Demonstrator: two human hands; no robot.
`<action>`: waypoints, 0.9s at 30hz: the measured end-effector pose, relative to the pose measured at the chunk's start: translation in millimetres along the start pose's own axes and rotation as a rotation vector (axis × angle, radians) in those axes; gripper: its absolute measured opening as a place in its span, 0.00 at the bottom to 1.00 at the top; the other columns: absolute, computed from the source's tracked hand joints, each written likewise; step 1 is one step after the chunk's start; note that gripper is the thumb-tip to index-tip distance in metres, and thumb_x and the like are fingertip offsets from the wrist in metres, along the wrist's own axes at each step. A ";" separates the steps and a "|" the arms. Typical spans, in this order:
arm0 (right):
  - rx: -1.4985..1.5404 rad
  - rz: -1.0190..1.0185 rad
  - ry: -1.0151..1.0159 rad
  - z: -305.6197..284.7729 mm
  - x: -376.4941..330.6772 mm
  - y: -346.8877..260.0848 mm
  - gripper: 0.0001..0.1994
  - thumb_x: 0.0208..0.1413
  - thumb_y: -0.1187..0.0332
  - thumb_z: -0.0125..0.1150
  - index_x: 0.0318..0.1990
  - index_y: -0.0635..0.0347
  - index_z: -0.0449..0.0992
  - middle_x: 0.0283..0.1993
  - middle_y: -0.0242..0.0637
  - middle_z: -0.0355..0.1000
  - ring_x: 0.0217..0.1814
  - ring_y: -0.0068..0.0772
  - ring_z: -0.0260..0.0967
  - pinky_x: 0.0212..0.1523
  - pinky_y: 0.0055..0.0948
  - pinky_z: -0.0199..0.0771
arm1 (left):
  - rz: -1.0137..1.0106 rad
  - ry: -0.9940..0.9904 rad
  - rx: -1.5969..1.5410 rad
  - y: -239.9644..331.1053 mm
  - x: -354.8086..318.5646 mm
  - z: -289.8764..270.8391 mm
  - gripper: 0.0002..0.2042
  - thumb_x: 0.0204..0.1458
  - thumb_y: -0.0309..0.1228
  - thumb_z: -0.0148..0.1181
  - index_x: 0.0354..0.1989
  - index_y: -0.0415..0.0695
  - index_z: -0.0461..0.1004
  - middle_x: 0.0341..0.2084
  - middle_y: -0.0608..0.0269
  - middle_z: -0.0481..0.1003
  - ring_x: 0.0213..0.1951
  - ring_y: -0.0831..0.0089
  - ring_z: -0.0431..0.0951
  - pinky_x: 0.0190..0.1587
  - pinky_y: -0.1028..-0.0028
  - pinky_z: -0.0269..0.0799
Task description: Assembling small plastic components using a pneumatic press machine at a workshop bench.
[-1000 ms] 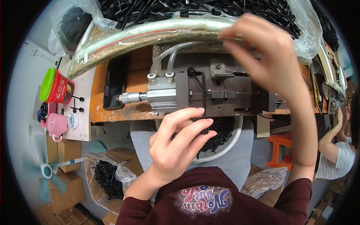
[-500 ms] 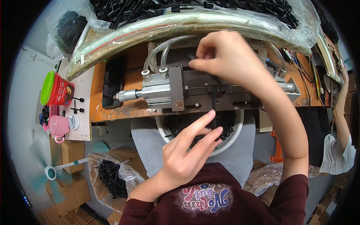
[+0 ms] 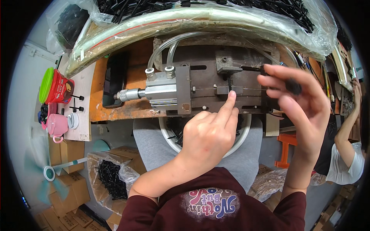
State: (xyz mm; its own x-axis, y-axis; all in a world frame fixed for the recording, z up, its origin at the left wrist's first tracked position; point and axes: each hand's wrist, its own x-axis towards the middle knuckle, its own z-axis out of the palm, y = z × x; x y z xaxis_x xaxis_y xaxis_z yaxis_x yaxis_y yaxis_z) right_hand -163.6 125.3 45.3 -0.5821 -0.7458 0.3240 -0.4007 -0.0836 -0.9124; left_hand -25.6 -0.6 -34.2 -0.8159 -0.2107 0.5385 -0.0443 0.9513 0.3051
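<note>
My left hand (image 3: 210,133) reaches over the fixture with its index finger stretched out and the other fingers curled. That fingertip presses on a small thin black part (image 3: 230,82), standing across a small metal block (image 3: 221,90) in the middle of the dark metal fixture (image 3: 208,104). My right hand (image 3: 302,96) is raised at the fixture's right end, thumb and fingers apart and curved. Its index fingertip is next to the black end of a thin rod (image 3: 252,69) that runs from a metal bracket (image 3: 229,69). A dark round shape shows among those fingers; I cannot tell whether it is held.
A silver air cylinder (image 3: 162,90) with clear hoses (image 3: 154,54) forms the fixture's left. A phone (image 3: 115,79), red tub (image 3: 63,88) and pink cup (image 3: 58,125) stand left. Black parts fill bags behind. Below is a white-rimmed basin (image 3: 165,134); another person (image 3: 348,154) is at right.
My right hand has swung from above the fixture's middle to its right end, and its fingers have spread. My left hand has moved up and right, its index fingertip now on the block.
</note>
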 end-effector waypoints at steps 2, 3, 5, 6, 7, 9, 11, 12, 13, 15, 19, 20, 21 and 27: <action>0.033 -0.015 0.004 -2.8 -12.3 5.4 0.20 0.59 0.69 0.56 0.54 0.77 0.69 0.57 0.61 0.70 0.55 0.48 0.76 0.52 0.34 0.78 | -0.001 -0.002 0.000 -0.9 -0.5 -0.5 0.13 0.39 0.28 0.71 0.36 0.40 0.81 0.48 0.57 0.80 0.24 0.72 0.79 0.30 0.75 0.74; 0.061 -0.027 0.011 -3.1 -18.4 7.6 0.20 0.59 0.68 0.56 0.53 0.76 0.69 0.57 0.63 0.69 0.55 0.49 0.76 0.52 0.35 0.78 | 0.001 0.002 -0.002 -1.4 -0.3 -0.6 0.13 0.40 0.28 0.72 0.36 0.40 0.81 0.48 0.58 0.80 0.25 0.72 0.79 0.29 0.75 0.74; 0.077 -0.060 0.033 -0.3 -30.2 12.7 0.19 0.55 0.70 0.60 0.51 0.74 0.70 0.57 0.63 0.70 0.52 0.46 0.76 0.49 0.33 0.78 | -0.011 -0.013 -0.049 -2.4 0.3 -2.7 0.14 0.41 0.28 0.71 0.39 0.40 0.81 0.48 0.57 0.80 0.26 0.72 0.80 0.30 0.76 0.75; 0.064 -0.086 0.047 1.3 -35.1 16.8 0.18 0.50 0.74 0.65 0.48 0.72 0.72 0.57 0.61 0.70 0.50 0.42 0.76 0.47 0.31 0.78 | -0.025 -0.032 -0.094 -2.9 1.4 -6.8 0.14 0.43 0.26 0.71 0.41 0.40 0.81 0.49 0.56 0.80 0.28 0.72 0.81 0.32 0.77 0.76; 0.015 -0.129 0.059 2.9 -40.3 21.0 0.18 0.46 0.78 0.69 0.46 0.70 0.73 0.56 0.59 0.71 0.47 0.39 0.77 0.44 0.29 0.77 | -0.038 -0.052 -0.140 -3.3 2.4 -10.3 0.15 0.44 0.25 0.70 0.43 0.39 0.81 0.50 0.56 0.79 0.30 0.73 0.82 0.33 0.77 0.77; -0.326 -0.299 0.018 4.3 -47.0 24.6 0.20 0.38 0.79 0.77 0.42 0.65 0.77 0.55 0.53 0.73 0.41 0.30 0.75 0.38 0.25 0.76 | -0.215 -0.054 -0.694 1.7 -1.6 -17.5 0.17 0.48 0.20 0.68 0.48 0.36 0.78 0.52 0.51 0.77 0.36 0.70 0.83 0.39 0.75 0.80; -0.430 -0.343 0.082 13.0 -54.2 23.4 0.19 0.32 0.75 0.80 0.38 0.58 0.82 0.45 0.39 0.75 0.40 0.30 0.71 0.34 0.25 0.71 | -0.334 -0.092 -1.082 5.4 -8.6 -21.8 0.19 0.50 0.16 0.65 0.52 0.33 0.76 0.53 0.48 0.75 0.43 0.66 0.83 0.44 0.72 0.82; -0.450 -0.377 0.057 13.8 -55.6 24.0 0.20 0.32 0.74 0.79 0.38 0.58 0.82 0.44 0.38 0.75 0.40 0.31 0.71 0.35 0.27 0.71 | -0.363 -0.130 -1.191 6.3 -12.1 -23.2 0.20 0.50 0.14 0.63 0.54 0.31 0.74 0.54 0.46 0.74 0.45 0.64 0.82 0.46 0.70 0.82; -0.470 -0.411 0.031 14.8 -56.8 25.0 0.20 0.32 0.74 0.79 0.39 0.57 0.82 0.43 0.36 0.75 0.39 0.33 0.71 0.36 0.28 0.71 | -0.394 -0.169 -1.300 6.7 -15.5 -24.5 0.21 0.51 0.12 0.62 0.55 0.29 0.73 0.54 0.44 0.73 0.48 0.62 0.81 0.49 0.68 0.82; -0.487 -0.448 0.045 19.8 -60.3 32.9 0.21 0.30 0.75 0.78 0.39 0.58 0.83 0.43 0.35 0.77 0.40 0.35 0.72 0.39 0.30 0.72 | -0.415 -0.143 -1.461 7.1 -18.5 -27.4 0.23 0.47 0.09 0.63 0.55 0.26 0.71 0.53 0.43 0.73 0.50 0.60 0.79 0.49 0.68 0.83; -0.389 -0.434 -0.021 30.6 -64.1 33.9 0.20 0.32 0.80 0.72 0.39 0.60 0.83 0.42 0.37 0.77 0.40 0.37 0.74 0.41 0.31 0.73 | -0.354 -0.154 -1.219 3.9 -23.3 -35.0 0.23 0.44 0.09 0.66 0.52 0.26 0.74 0.49 0.44 0.75 0.46 0.60 0.82 0.45 0.69 0.84; -0.257 -0.386 -0.037 30.5 -62.7 35.8 0.19 0.34 0.80 0.71 0.41 0.63 0.82 0.43 0.40 0.77 0.40 0.36 0.74 0.42 0.31 0.73 | -0.364 -0.166 -1.209 2.6 -26.4 -35.5 0.23 0.43 0.09 0.67 0.51 0.26 0.74 0.48 0.44 0.76 0.44 0.60 0.82 0.44 0.69 0.84; -0.126 -0.338 -0.052 30.0 -61.5 37.9 0.19 0.36 0.80 0.71 0.42 0.65 0.81 0.43 0.42 0.77 0.40 0.35 0.74 0.43 0.31 0.73 | -0.373 -0.179 -1.198 2.1 -27.6 -35.9 0.22 0.43 0.09 0.67 0.51 0.27 0.75 0.47 0.45 0.77 0.43 0.60 0.83 0.43 0.70 0.84; 0.834 0.405 -0.012 24.1 -56.7 36.5 0.16 0.62 0.69 0.58 0.50 0.74 0.73 0.36 0.48 0.77 0.24 0.25 0.72 0.26 0.21 0.72 | -0.215 -0.168 -1.241 -4.3 -37.2 -35.3 0.13 0.40 0.18 0.73 0.37 0.32 0.82 0.34 0.46 0.82 0.33 0.62 0.85 0.36 0.71 0.82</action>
State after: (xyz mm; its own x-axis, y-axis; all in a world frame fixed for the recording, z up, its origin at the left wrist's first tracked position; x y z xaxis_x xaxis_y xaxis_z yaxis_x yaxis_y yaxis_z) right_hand -128.2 148.6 -12.4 -0.5575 -0.8282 -0.0574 0.4731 -0.2601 -0.8417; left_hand 25.3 -4.8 -27.9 -0.9261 -0.2165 0.3091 0.3094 0.0335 0.9504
